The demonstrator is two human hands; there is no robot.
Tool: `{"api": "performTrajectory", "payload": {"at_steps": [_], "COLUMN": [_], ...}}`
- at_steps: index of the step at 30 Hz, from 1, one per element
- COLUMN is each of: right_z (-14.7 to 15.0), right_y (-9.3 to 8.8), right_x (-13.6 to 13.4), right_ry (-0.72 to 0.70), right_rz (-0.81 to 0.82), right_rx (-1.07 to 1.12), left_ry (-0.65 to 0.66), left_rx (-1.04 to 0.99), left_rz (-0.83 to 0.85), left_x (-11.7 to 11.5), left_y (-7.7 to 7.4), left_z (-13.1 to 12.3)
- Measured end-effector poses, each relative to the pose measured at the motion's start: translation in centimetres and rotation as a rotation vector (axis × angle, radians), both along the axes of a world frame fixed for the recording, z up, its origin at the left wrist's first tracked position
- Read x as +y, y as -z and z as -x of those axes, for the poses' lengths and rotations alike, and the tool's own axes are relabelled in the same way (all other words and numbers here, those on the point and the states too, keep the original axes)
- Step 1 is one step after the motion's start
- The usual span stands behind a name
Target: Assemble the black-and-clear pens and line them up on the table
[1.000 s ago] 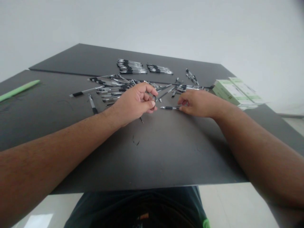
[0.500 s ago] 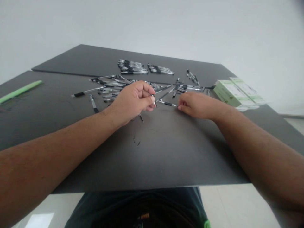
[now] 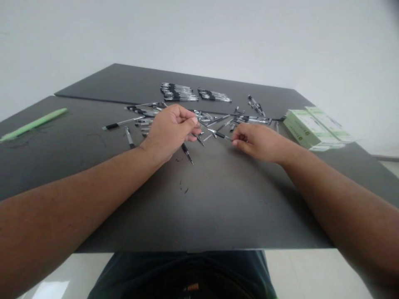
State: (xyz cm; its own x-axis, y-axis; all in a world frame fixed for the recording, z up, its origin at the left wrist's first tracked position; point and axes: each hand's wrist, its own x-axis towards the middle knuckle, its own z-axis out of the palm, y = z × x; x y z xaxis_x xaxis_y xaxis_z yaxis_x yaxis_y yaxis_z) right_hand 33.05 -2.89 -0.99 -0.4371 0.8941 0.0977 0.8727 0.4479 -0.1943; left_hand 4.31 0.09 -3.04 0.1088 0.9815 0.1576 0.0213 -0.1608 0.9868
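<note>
My left hand (image 3: pixel 173 131) is closed in a pinch, thumb against forefinger, on a thin dark pen refill (image 3: pixel 203 124). The refill slants down to the right and its end meets a clear pen barrel (image 3: pixel 220 134) with a black grip. The other end of that barrel is pinched by my right hand (image 3: pixel 257 141), whose fingertips hide part of it. Below my left wrist lies a black-gripped pen (image 3: pixel 187 153). Loose pens and parts (image 3: pixel 146 112) spread behind and beside my left hand, partly covered by it.
Two neat rows of pens, a larger row (image 3: pixel 179 92) and a smaller row (image 3: pixel 215 95), lie at the back. Green-and-white boxes (image 3: pixel 311 128) stand at right. A light green stick-like object (image 3: pixel 37 123) rests far left on the dark table (image 3: pixel 202 216).
The refill in my left hand has turned from steep to slanting toward the barrel, and its end now meets it. My right hand keeps its pinch. The view has shifted slightly.
</note>
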Motion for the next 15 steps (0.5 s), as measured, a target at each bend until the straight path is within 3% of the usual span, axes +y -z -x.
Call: {"api": "performTrajectory", "payload": {"at_steps": [15], "right_z": [0.54], "right_y": [0.07], "right_x": [-0.29], "right_ry": [-0.035], "right_rz": [0.003], "right_rx": [0.025], "left_ry": [0.056], "left_rx": [0.107], "left_rz": [-0.093], "left_x": [-0.58], "left_y": [0.30], "left_z": [0.03]}}
